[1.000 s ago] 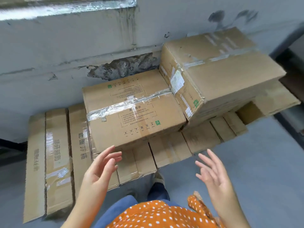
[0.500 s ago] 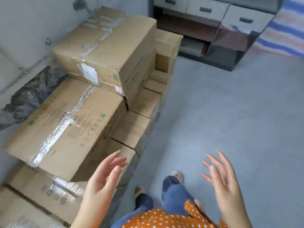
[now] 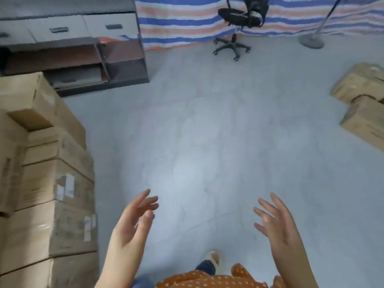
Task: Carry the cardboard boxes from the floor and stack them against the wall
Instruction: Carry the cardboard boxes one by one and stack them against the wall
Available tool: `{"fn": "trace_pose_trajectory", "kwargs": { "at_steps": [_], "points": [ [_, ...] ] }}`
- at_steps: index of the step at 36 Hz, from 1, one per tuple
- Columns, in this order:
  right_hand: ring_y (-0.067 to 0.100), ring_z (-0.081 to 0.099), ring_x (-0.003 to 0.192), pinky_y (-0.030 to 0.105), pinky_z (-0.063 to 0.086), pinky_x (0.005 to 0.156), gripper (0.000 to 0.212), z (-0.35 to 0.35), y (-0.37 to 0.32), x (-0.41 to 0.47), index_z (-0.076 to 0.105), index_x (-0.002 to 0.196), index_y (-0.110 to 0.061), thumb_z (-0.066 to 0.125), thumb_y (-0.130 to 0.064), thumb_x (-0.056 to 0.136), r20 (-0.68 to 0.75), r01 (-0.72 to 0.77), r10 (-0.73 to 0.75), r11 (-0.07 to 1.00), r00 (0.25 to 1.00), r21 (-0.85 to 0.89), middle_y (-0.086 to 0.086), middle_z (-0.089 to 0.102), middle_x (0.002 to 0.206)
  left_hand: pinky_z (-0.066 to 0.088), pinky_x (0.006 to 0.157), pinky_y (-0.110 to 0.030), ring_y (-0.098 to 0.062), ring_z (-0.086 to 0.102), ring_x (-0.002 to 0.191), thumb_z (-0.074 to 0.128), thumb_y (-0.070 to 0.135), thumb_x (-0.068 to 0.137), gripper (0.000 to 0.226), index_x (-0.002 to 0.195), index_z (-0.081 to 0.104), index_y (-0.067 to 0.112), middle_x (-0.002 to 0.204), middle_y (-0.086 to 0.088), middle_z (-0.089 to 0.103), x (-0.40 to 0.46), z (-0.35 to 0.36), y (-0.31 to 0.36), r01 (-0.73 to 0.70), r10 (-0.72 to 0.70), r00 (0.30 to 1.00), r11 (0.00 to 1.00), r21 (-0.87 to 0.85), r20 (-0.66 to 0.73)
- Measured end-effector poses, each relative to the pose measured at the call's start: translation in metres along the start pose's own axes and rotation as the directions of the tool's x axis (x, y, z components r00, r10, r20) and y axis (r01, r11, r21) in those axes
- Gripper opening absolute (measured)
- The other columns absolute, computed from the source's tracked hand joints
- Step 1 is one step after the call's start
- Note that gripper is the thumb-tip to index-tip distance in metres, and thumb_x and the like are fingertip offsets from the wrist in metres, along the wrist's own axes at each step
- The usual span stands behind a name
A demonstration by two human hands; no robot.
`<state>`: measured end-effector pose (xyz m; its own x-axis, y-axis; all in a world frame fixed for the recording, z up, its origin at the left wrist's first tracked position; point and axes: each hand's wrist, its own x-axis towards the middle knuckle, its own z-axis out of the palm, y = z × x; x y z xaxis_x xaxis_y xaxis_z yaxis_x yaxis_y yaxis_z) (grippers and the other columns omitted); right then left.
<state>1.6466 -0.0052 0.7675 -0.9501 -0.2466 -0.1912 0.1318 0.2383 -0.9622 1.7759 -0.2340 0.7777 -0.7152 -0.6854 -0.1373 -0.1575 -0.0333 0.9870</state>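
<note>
Both hands up in front of the body, empty, palms facing each other; left hand (image 3: 133, 223) has fingers straight and loosely spread, holding nothing; right hand (image 3: 276, 223) the same, fingers fanned, nothing in it; neither touches a box. Stacked boxes (image 3: 47, 183) fill the left edge of the view, several layers high, brown cardboard with pale tape and labels on the near faces, just beside the left forearm but apart from it. Two more loose boxes (image 3: 363, 104) lie on the floor (image 3: 207, 132) at the far right edge, one partly over the other, well apart from both hands; blurred, so markings unreadable. Grey floor open between the two groups. One foot (image 3: 213, 258) in a light shoe shows at the bottom, with blue trousers and an orange dotted top (image 3: 207, 279). At the back: grey drawer unit (image 3: 72, 44) with open shelves top left, striped tarp (image 3: 187, 19) behind, black office chair (image 3: 239, 23) on castors in front of the tarp, round stand base (image 3: 310, 41) top right.
</note>
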Motion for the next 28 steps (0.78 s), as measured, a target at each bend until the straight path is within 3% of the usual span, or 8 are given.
{"fn": "trace_pose_trajectory", "kwargs": {
  "at_steps": [4, 8, 14, 18, 23, 25, 28],
  "points": [
    [0.004, 0.059, 0.114, 0.047, 0.046, 0.101, 0.070, -0.072, 0.011, 0.016, 0.045, 0.110, -0.069, 0.051, -0.096, 0.045, -0.143, -0.040, 0.040, 0.999, 0.989, 0.001, -0.031, 0.057, 0.122, 0.047, 0.097, -0.047, -0.010, 0.064, 0.108, 0.054, 0.057, 0.069, 0.038, 0.106, 0.063, 0.052, 0.114, 0.009, 0.068, 0.014, 0.079, 0.010, -0.011, 0.009, 0.986, 1.000, 0.012, 0.167],
    [0.005, 0.062, 0.109, 0.034, 0.053, 0.089, 0.088, -0.119, 0.022, 0.027, 0.046, 0.120, -0.050, 0.057, -0.093, 0.044, -0.273, -0.037, 0.058, 0.996, 0.960, 0.082, -0.026, 0.062, 0.118, 0.051, 0.092, -0.040, -0.008, 0.065, 0.105, 0.053, 0.056, 0.067, 0.039, 0.105, 0.063, 0.052, 0.114, 0.012, 0.068, 0.030, 0.137, 0.018, -0.029, 0.012, 0.960, 0.998, 0.057, 0.279],
    [0.003, 0.063, 0.108, 0.035, 0.052, 0.089, 0.063, -0.162, 0.039, 0.055, 0.049, 0.105, -0.072, 0.058, -0.092, 0.046, -0.398, -0.057, 0.103, 0.990, 0.912, 0.125, -0.028, 0.061, 0.119, 0.051, 0.092, -0.044, -0.011, 0.066, 0.102, 0.053, 0.056, 0.066, 0.036, 0.101, 0.063, 0.057, 0.110, 0.012, 0.069, 0.067, 0.216, 0.023, -0.035, -0.017, 0.906, 0.993, 0.113, 0.422],
    [0.003, 0.064, 0.106, 0.035, 0.052, 0.088, 0.062, -0.184, 0.046, 0.090, 0.049, 0.105, -0.073, 0.057, -0.093, 0.046, -0.465, -0.058, 0.115, 0.989, 0.878, 0.136, -0.028, 0.061, 0.119, 0.050, 0.090, -0.037, -0.010, 0.066, 0.100, 0.053, 0.056, 0.065, 0.036, 0.100, 0.063, 0.058, 0.109, 0.012, 0.069, 0.103, 0.274, 0.028, -0.045, -0.025, 0.862, 0.991, 0.126, 0.506],
    [0.003, 0.064, 0.105, 0.034, 0.052, 0.088, 0.062, -0.216, 0.043, 0.155, 0.050, 0.105, -0.072, 0.057, -0.093, 0.046, -0.584, -0.031, 0.109, 0.989, 0.805, 0.142, -0.028, 0.061, 0.118, 0.049, 0.094, -0.045, -0.009, 0.066, 0.099, 0.053, 0.056, 0.064, 0.038, 0.101, 0.063, 0.056, 0.108, 0.012, 0.069, 0.166, 0.356, 0.041, -0.077, -0.004, 0.796, 0.991, 0.108, 0.606],
    [0.004, 0.064, 0.107, 0.034, 0.052, 0.088, 0.067, -0.230, 0.037, 0.185, 0.050, 0.109, -0.069, 0.057, -0.092, 0.047, -0.621, -0.013, 0.106, 0.988, 0.776, 0.153, -0.027, 0.061, 0.119, 0.048, 0.096, -0.047, -0.008, 0.066, 0.099, 0.053, 0.057, 0.064, 0.037, 0.100, 0.063, 0.057, 0.108, 0.012, 0.069, 0.196, 0.392, 0.051, -0.090, 0.008, 0.763, 0.991, 0.095, 0.647],
    [0.007, 0.064, 0.107, 0.034, 0.054, 0.086, 0.088, -0.251, 0.022, 0.230, 0.048, 0.121, -0.050, 0.057, -0.093, 0.045, -0.670, 0.015, 0.100, 0.986, 0.736, 0.164, -0.026, 0.062, 0.119, 0.046, 0.098, -0.048, -0.009, 0.066, 0.100, 0.053, 0.056, 0.064, 0.038, 0.100, 0.064, 0.056, 0.108, 0.011, 0.070, 0.238, 0.447, 0.074, -0.106, 0.029, 0.709, 0.992, 0.065, 0.704]
  ]
}}
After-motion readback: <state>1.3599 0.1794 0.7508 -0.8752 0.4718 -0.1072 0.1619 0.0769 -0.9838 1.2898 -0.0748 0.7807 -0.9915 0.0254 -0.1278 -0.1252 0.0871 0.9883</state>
